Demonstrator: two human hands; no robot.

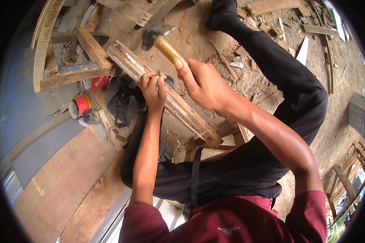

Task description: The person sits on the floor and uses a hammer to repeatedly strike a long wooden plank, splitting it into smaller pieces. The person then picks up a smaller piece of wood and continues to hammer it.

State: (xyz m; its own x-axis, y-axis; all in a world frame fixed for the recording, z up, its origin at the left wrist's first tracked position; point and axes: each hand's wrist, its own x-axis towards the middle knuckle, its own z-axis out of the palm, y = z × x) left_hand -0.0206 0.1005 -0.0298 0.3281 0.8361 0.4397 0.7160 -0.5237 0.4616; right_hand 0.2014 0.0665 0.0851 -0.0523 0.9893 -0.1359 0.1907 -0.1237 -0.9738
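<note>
My right hand [202, 83] is wrapped round the wooden handle of a hammer [168, 49]. Its dark metal head is raised above the far part of a long wooden beam [186, 115], apart from the wood. The beam slants across my lap from far left to near right, with a groove and pale streaks along its top. My left hand [153, 87] rests on the beam around its middle, fingers curled. Thumb and forefinger are pinched together there over something too small to make out.
A wooden frame [75, 75] stands at the far left. Red cans [80, 106] and a black plastic bag [125, 103] lie left of the beam. Plywood sheets [69, 174] cover the near left. Wood scraps [271, 7] litter the dirt floor, around my outstretched leg [271, 56].
</note>
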